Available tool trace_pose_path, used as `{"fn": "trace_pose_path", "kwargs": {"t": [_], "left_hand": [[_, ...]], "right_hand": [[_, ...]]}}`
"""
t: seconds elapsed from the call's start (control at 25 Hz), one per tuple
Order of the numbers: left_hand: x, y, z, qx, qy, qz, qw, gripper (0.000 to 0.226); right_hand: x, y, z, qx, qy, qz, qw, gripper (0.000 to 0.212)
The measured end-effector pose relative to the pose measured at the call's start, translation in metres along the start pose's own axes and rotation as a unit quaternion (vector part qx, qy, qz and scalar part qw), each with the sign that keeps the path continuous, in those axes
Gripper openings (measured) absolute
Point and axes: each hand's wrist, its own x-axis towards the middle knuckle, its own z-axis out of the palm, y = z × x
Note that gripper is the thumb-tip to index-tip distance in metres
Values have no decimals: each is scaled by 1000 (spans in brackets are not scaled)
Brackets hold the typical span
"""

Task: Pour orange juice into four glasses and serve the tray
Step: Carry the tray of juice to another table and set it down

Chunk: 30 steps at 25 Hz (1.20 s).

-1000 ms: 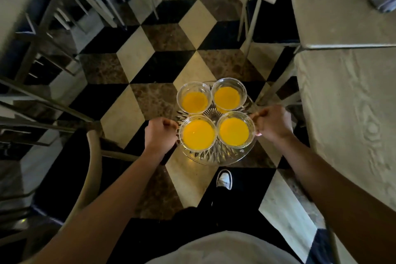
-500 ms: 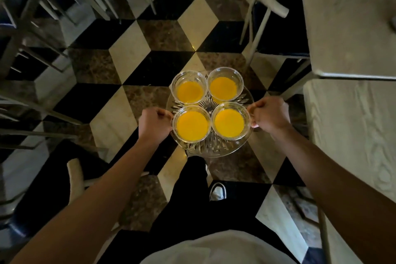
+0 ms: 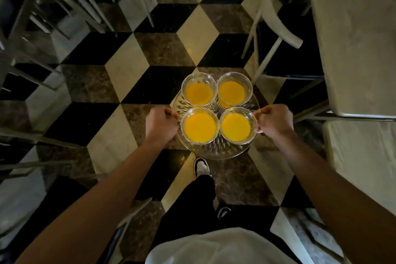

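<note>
Both hands grip the round glass tray (image 3: 216,152) by opposite edges, left hand (image 3: 161,123) and right hand (image 3: 273,121) level, four filled glasses (image 3: 200,127) between them, and the table (image 3: 353,38) lies nearer the right hand.

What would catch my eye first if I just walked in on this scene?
Four glasses of orange juice glow in the middle, on a cut-glass tray. The left hand and right hand grip its opposite edges, carrying it above the black, cream and brown cube-patterned floor.
</note>
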Motion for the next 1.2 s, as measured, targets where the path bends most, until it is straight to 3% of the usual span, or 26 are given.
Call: {"fn": "trace_pose_path", "kwargs": {"t": [0.6,1.0,1.2], "left_hand": [[160,71,-16,-26,-16,12,999,16],[280,178,-13,-8,-2,-1,1000,23],[338,226,-10,-15,10,-32,999,18]], "right_hand": [[126,-106,16,23,14,24,999,20],[257,-203,-6,-13,9,-17,1000,28],[320,-253,-15,-30,15,-36,999,20]]}}
